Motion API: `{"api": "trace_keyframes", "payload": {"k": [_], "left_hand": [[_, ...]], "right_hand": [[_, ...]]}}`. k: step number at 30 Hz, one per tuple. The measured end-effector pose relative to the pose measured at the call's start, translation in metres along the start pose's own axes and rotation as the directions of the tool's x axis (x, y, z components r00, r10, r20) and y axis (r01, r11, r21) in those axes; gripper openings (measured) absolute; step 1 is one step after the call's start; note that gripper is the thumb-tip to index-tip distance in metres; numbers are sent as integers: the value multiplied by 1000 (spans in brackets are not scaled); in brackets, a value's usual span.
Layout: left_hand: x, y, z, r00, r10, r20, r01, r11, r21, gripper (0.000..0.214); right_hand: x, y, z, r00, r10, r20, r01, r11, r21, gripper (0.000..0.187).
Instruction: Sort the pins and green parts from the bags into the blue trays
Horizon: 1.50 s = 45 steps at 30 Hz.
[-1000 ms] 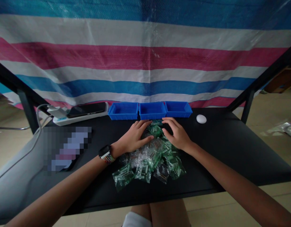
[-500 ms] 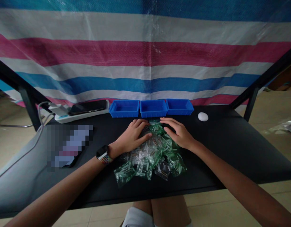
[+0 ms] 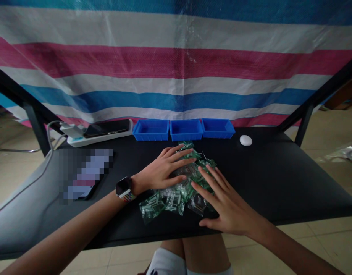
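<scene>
A heap of small plastic packets (image 3: 175, 201), some green and some clear, lies on the black table. Thin rod-like pieces show through the plastic; I cannot make out their exact kind. My left hand (image 3: 167, 168) rests over the left and upper part of the heap, fingers spread, a watch on its wrist. At the heap's right and near side is my right hand (image 3: 224, 200), its fingers apart and the fingertips over the packets. Neither hand grips anything. Part of the heap is hidden under both hands.
Three blue bins (image 3: 186, 130) stand in a row behind the heap. To their right sits a white rounded object (image 3: 246, 140). A white power strip (image 3: 78, 142) bears a dark phone (image 3: 107, 128); a blurred-out phone (image 3: 88, 175) lies left. Striped sheeting (image 3: 176, 63) hangs behind the black table (image 3: 279, 179).
My right hand has come down from the heap's far right side to its near right side, with the fingers spreading. My left hand has flattened out and reached slightly right over the packets.
</scene>
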<state>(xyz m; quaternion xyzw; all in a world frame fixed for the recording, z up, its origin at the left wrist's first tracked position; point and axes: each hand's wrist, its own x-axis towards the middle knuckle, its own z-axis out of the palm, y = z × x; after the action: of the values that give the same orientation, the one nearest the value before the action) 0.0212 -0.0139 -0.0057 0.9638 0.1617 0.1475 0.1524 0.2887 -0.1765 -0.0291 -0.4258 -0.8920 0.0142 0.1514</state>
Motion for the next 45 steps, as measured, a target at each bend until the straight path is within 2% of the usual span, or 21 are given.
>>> {"api": "trace_keyframes", "payload": {"k": [5, 11, 16, 20, 25, 27, 29, 33, 38, 40, 41, 43, 44, 45], "left_hand": [[6, -2, 8, 1000, 5, 22, -5, 1000, -4, 69], [6, 3, 12, 998, -63, -22, 63, 998, 7, 59], [9, 8, 19, 989, -127, -70, 129, 991, 26, 56], [11, 9, 20, 982, -153, -106, 157, 987, 25, 57], [9, 11, 16, 977, -181, -110, 186, 982, 36, 58], [8, 11, 14, 977, -181, -113, 186, 982, 33, 58], [8, 11, 12, 978, -174, -117, 178, 984, 17, 58], [11, 8, 10, 972, -182, -151, 179, 983, -29, 52], [13, 4, 5, 954, -218, -205, 196, 973, -123, 43], [13, 2, 3, 947, -236, -220, 201, 965, -167, 41], [13, 1, 2, 943, -243, -227, 202, 961, -190, 40], [14, -1, 1, 933, -261, -247, 199, 947, -251, 37], [15, -1, 0, 924, -277, -263, 196, 934, -297, 37], [16, -1, 0, 913, -296, -279, 189, 916, -353, 37]], "right_hand": [[17, 28, 2, 999, -12, 49, 11, 1000, 8, 105], [34, 73, 2, 993, -105, 45, 102, 993, 59, 77], [50, 90, 3, 983, -183, -4, 183, 982, 46, 65], [58, 88, 2, 968, -214, -130, 216, 976, 3, 52], [50, 64, -8, 902, -201, -383, 230, 973, 32, 24], [43, 52, -12, 899, -231, -373, 262, 965, 32, 20], [36, 44, -14, 907, -286, -310, 302, 953, 2, 22], [28, 41, -12, 913, -332, -236, 320, 943, -87, 20], [25, 42, -15, 847, -437, -303, 407, 899, -158, 19], [28, 38, -18, 843, -368, -392, 368, 927, -78, 22], [31, 36, -20, 845, -283, -453, 318, 948, 1, 22], [43, 33, -22, 847, -15, -532, 172, 954, 246, 17], [51, 33, -22, 847, 145, -511, 81, 916, 393, 13], [61, 33, -22, 848, 291, -442, -10, 844, 536, 13]]}}
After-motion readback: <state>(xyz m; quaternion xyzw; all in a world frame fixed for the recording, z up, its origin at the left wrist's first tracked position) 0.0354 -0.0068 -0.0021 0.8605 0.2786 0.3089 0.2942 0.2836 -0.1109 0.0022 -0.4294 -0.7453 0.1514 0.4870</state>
